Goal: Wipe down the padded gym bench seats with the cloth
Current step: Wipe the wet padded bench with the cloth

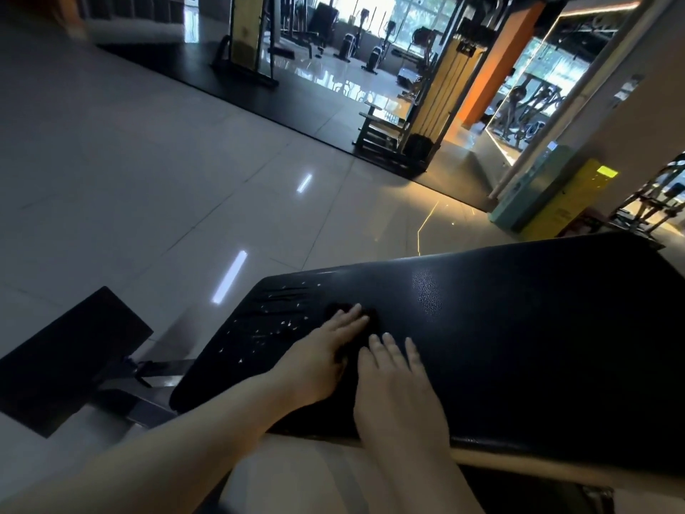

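Observation:
A long black padded bench pad (519, 328) runs from lower centre to the right edge, its left end cracked and flecked with white. A dark cloth (365, 319) lies on the pad, hard to tell from the black padding. My left hand (322, 350) presses flat on the cloth, fingers stretched forward. My right hand (400, 387) lies flat on the pad just right of it, fingers apart, its fingertips at the cloth's near edge. A smaller black seat pad (70, 358) sits at the lower left on the same metal frame.
Glossy pale floor tiles (148, 161) stretch ahead and to the left. A yellow-and-black weight machine (426, 105) stands at centre right by an orange pillar. A mirror wall, a green box and a yellow sign (567, 202) stand at the right. More gym equipment fills the background.

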The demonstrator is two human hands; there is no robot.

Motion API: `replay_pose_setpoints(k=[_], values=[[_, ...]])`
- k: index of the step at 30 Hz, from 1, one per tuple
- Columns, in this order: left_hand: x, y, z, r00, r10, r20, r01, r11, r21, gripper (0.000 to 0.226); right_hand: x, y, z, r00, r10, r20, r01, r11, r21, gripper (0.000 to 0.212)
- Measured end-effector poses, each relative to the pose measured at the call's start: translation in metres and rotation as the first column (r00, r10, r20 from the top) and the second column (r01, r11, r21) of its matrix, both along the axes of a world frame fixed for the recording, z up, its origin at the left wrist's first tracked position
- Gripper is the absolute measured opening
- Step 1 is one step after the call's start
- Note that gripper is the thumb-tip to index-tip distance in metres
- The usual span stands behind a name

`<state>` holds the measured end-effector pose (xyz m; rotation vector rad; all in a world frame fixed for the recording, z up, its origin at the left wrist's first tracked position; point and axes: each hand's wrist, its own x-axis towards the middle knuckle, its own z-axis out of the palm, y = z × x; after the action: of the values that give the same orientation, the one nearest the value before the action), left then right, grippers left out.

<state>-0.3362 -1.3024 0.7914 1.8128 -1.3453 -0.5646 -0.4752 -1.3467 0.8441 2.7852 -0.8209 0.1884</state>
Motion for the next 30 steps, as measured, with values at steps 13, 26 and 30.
replay_pose_setpoints(k=[13, 26, 30], values=[[0.011, -0.019, -0.004, 0.999, 0.03, -0.034, -0.028, 0.998, 0.06, 0.069, 0.002, -0.005, -0.006, 1.0, -0.006, 0.017, 0.005, 0.998, 0.063, 0.055], [0.029, 0.016, -0.039, 0.992, -0.044, 0.12, 0.037, 0.997, 0.065, 0.059, 0.032, -0.011, -0.009, 0.975, -0.071, -0.209, 0.097, 0.988, 0.116, 0.08], [0.044, -0.021, -0.031, 0.994, -0.071, 0.084, 0.064, 0.994, 0.089, 0.061, 0.047, -0.006, -0.007, 0.938, -0.124, -0.323, 0.147, 0.988, 0.047, 0.097]])
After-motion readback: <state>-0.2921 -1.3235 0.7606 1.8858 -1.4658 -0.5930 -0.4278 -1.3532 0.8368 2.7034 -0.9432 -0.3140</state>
